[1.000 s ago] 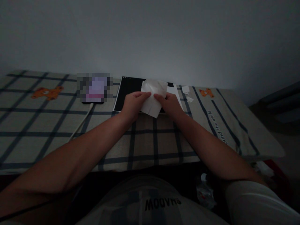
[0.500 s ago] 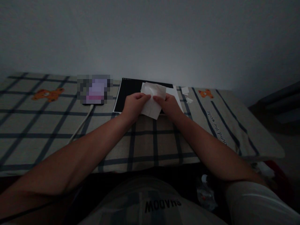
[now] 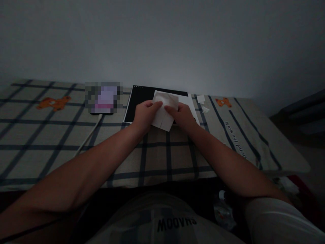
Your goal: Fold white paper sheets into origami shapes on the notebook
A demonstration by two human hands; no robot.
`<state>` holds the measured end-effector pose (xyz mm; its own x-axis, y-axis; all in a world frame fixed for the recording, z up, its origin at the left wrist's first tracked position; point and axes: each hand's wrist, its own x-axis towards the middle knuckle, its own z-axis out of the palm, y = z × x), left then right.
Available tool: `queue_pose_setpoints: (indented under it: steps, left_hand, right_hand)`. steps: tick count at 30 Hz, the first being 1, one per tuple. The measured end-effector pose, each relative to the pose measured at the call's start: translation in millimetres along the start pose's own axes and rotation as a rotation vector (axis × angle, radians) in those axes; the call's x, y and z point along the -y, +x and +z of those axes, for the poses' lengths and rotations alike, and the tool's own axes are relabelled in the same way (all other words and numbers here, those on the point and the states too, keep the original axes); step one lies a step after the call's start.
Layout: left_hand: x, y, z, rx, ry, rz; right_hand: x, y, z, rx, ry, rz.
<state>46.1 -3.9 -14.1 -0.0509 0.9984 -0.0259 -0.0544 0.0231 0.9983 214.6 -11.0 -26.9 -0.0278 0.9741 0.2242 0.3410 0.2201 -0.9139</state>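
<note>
Both my hands pinch the white paper sheet point(image 3: 164, 110) between them. My left hand point(image 3: 144, 114) is curled shut on its left edge, thumb on top. My right hand point(image 3: 181, 114) is closed on the right edge, fingertips meeting my left near the sheet's middle. The paper is lifted and tilted, one corner hanging down toward me, its top edge bent.

Right behind my hands lies a black board point(image 3: 141, 100) with a white sheet point(image 3: 189, 100) on its right part. Small paper scraps point(image 3: 202, 101) sit just right of my right hand. A phone point(image 3: 103, 99), blurred, lies left of my left hand, its white cable point(image 3: 87, 137) running toward me. All of this rests on a plaid cloth point(image 3: 38, 135) with an orange bear print point(image 3: 54, 102). Lighting is dim.
</note>
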Motion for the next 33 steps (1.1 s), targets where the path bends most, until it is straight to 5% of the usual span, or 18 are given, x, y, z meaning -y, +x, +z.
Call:
queue_pose_setpoints:
  steps: [33]
  left_hand:
    - [-2.1, 2.1, -3.0, -0.029, 0.015, 0.009]
  right_hand:
    - [-2.6, -0.6, 6.0, 0.061, 0.039, 0.034]
